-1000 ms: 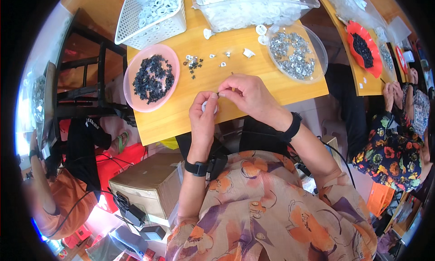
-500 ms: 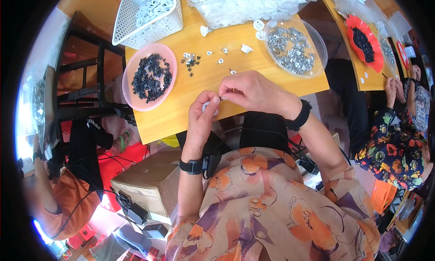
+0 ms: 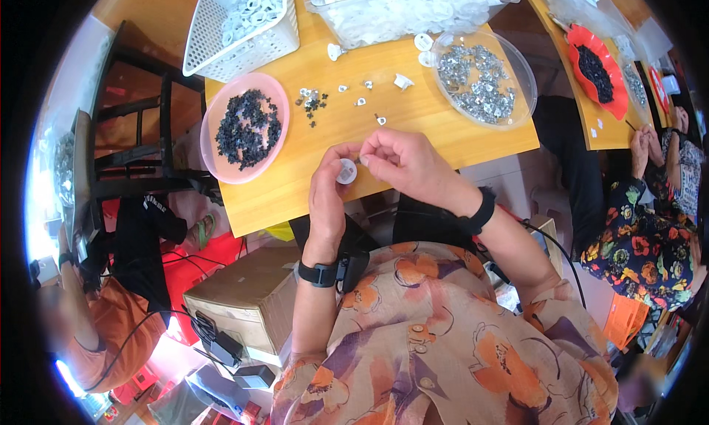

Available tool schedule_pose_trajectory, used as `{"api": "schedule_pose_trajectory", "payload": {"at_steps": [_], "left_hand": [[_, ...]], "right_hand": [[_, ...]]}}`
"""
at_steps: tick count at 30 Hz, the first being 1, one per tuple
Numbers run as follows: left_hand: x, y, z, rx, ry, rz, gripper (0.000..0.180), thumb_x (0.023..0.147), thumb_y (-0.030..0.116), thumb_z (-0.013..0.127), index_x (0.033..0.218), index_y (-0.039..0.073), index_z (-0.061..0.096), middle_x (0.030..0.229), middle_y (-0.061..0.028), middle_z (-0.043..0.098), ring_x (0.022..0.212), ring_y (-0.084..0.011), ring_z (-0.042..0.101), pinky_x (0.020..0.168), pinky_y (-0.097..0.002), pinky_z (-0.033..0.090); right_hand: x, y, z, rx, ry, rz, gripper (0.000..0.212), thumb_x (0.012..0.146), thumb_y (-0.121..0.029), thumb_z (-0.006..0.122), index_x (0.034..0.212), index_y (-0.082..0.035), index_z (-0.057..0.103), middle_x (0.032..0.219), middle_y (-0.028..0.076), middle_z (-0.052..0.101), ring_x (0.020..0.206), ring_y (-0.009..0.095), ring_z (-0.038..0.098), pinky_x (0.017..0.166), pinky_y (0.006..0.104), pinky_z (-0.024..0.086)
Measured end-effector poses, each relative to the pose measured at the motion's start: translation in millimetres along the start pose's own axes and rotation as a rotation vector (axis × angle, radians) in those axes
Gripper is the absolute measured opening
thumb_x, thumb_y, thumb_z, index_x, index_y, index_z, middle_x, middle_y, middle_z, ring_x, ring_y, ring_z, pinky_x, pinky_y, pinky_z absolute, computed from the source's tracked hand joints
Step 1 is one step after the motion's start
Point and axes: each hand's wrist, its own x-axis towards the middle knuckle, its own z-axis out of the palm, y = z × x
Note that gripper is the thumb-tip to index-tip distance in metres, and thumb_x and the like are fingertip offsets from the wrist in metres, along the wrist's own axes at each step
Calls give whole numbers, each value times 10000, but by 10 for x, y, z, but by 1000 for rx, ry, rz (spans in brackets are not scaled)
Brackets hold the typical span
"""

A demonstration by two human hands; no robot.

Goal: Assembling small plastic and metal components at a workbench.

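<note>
Head view: left hand (image 3: 326,196), just below center, is closed on a small white disc (image 3: 346,172), pinched near its rim, flat side facing up. Right hand (image 3: 402,163) is just beside it, thumb and fingers pinched together near the disc; something thin and dark seems to show by the fingertips, too small to tell what, so can't confirm what that grip has. For good handling, the disc probably wants a steady rim hold, face left uncovered, right fingertips kept close and working in short light moves; bracing hand against hand should help. Both hands sit at the near edge of the yellow table (image 3: 465,144), which slants up toward the right of the frame; a dropped part could easily go over it, so better kept inboard. Ahead of the hands, a loose cluster of dark and metal bits (image 3: 312,102) and a white piece (image 3: 402,81) lie about, so a low forward sweep may scatter them. Pink bowl (image 3: 229,93) with black parts (image 3: 247,129) bounds the left; round see-through tray (image 3: 521,56) with metal pieces (image 3: 484,93) the upper right. Sideways room looks better toward the right. White basket (image 3: 255,52) and see-through bin (image 3: 413,30) wall off the top; cardboard box (image 3: 236,292) sits lower left, below table height.
</note>
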Motion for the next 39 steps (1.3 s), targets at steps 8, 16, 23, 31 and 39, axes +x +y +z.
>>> {"api": "schedule_pose_trajectory", "payload": {"at_steps": [8, 16, 23, 31, 39], "left_hand": [[-56, -45, 8, -47, -68, -16, 484, 951, 267, 416, 1354, -2, 434, 1088, -20, 547, 887, -91, 483, 740, -225, 378], [-70, -119, 4, -323, -161, -12, 493, 958, 193, 500, 1382, -21, 366, 1146, -54, 560, 955, -118, 523, 838, -251, 427], [-1, -282, -105, -492, -140, 84, 381, 928, 117, 559, 1290, 27, 482, 1102, -42, 588, 987, -125, 554, 892, -275, 453], [1, -365, -137, -465, -126, 104, 456, 885, 227, 634, 1257, 22, 470, 1150, -79, 582, 1078, -182, 573, 930, -322, 487], [13, -461, -193, -454, -169, 143, 469, 867, 245, 658, 1245, 28, 485, 1172, -86, 580, 1083, -199, 575, 911, -352, 503]], "right_hand": [[-46, 10, 159, 234, 96, 145, 141, 886, -109, 580, 881, 31, 564, 715, 60, 642, 632, 79, 599, 559, 228, 475], [-46, 152, 172, 169, 190, 141, 172, 881, -123, 585, 879, 48, 566, 718, 84, 647, 635, 107, 625, 567, 242, 494], [-47, 63, 137, 176, 226, 97, 165, 862, -130, 602, 880, 32, 574, 714, 88, 644, 619, 119, 617, 559, 258, 487], [-59, -62, 177, -189, 227, -89, 120, 854, -128, 621, 893, -35, 556, 626, 92, 596, 543, 194, 596, 502, 298, 447], [-21, -66, 195, -382, 255, -234, 130, 819, -125, 622, 848, -60, 513, 617, 111, 592, 561, 305, 602, 496, 384, 457]]}}
